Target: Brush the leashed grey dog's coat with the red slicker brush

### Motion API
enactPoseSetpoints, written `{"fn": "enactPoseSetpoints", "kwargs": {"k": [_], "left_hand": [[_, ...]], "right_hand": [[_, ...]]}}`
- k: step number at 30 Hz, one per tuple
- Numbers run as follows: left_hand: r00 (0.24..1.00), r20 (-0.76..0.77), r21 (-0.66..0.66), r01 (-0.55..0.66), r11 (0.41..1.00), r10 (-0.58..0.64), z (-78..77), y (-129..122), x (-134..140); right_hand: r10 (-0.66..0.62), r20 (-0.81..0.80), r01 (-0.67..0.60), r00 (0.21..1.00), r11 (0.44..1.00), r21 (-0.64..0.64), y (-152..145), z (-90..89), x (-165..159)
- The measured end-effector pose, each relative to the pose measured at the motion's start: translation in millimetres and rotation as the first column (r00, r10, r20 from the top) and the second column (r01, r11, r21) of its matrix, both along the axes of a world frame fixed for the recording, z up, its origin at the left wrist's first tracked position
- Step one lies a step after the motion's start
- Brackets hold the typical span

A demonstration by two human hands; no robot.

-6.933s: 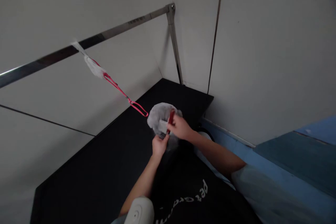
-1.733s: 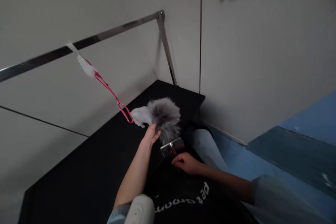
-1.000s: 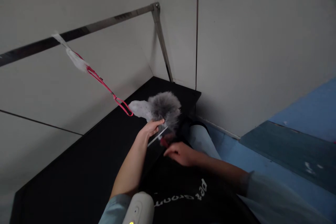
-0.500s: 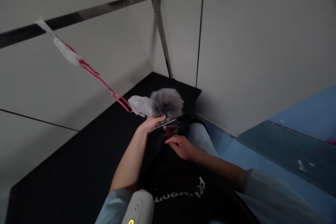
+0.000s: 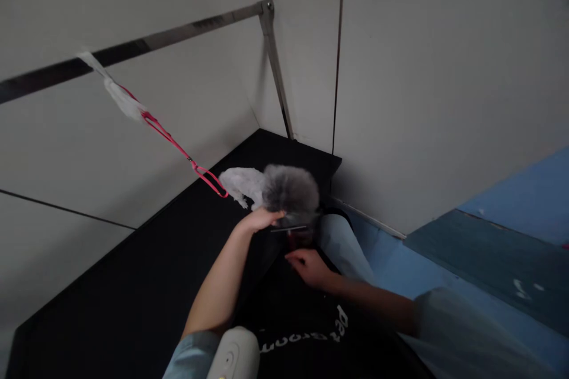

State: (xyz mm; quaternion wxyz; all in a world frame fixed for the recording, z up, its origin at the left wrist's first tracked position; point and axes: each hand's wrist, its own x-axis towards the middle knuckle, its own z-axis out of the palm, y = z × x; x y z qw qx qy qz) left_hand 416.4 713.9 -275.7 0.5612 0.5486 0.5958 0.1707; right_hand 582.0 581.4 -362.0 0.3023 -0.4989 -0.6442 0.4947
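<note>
A small dog with a close-clipped white body (image 5: 243, 182) and a round, fluffy grey puff of fur (image 5: 292, 190) stands on the black table (image 5: 128, 290). My left hand (image 5: 263, 219) is closed at the lower edge of the grey fur, thumb pointing right. Just below the fur, my right hand (image 5: 311, 266) grips the red handle of a grooming brush (image 5: 291, 240). Its thin flat head lies nearly level beneath the fur, close to my left fingers. Motion blurs the brush, and I cannot tell whether it touches the fur. A pink loop lead (image 5: 169, 137) reaches the dog's white end.
A metal bar (image 5: 178, 34) crosses above the table, with a white cloth tie (image 5: 122, 99) holding the lead. Pale walls stand behind and right. My black apron (image 5: 302, 314) covers the front; blue floor (image 5: 395, 260) lies at right.
The brush head has turned from slanted to nearly level. The fluffy grey part and both hands appear slightly lower and farther right, partly because the whole view has shifted.
</note>
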Motion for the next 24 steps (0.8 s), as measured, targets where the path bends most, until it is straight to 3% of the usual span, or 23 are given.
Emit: {"fn": "enactPoseSetpoints", "kwargs": {"k": [2,5,8,11,13,19,21,24], "left_hand": [[0.998,-0.033,0.003,0.048,0.999,-0.048,-4.5,-5,5],[0.995,0.098,0.092,-0.017,0.996,0.007,-9.7,-10,14],[0.971,0.240,0.079,-0.037,0.996,0.017,-10.4,-11,20],[0.965,0.262,-0.072,0.032,0.997,-0.012,-10.8,-11,23],[0.959,0.283,-0.128,0.032,0.991,0.006,-13.7,-11,27],[0.929,0.362,-0.119,-0.029,0.992,0.071,-24.9,-16,44],[0.927,0.369,-0.159,-0.007,0.987,0.066,-24.3,-17,47],[0.919,0.392,-0.175,0.026,0.984,0.046,-20.8,-21,51]], "right_hand": [[0.036,-0.002,-0.036,0.999,0.994,-0.101,-18,-14.1,-4],[0.182,0.015,-0.175,0.983,0.964,-0.200,-47,-27.8,-6],[0.288,0.005,-0.283,0.958,0.945,-0.162,-51,-16.1,-2],[0.111,-0.023,-0.111,0.994,0.994,0.008,-35,4.8,5],[0.023,-0.007,-0.022,1.000,0.999,0.043,-29,8.5,9],[0.225,0.086,-0.201,0.971,0.954,-0.224,-56,-12.9,20],[0.182,0.043,-0.172,0.982,0.971,-0.163,-57,-8.1,26],[0.017,0.004,-0.017,1.000,0.998,-0.065,-51,1.3,36]]}}
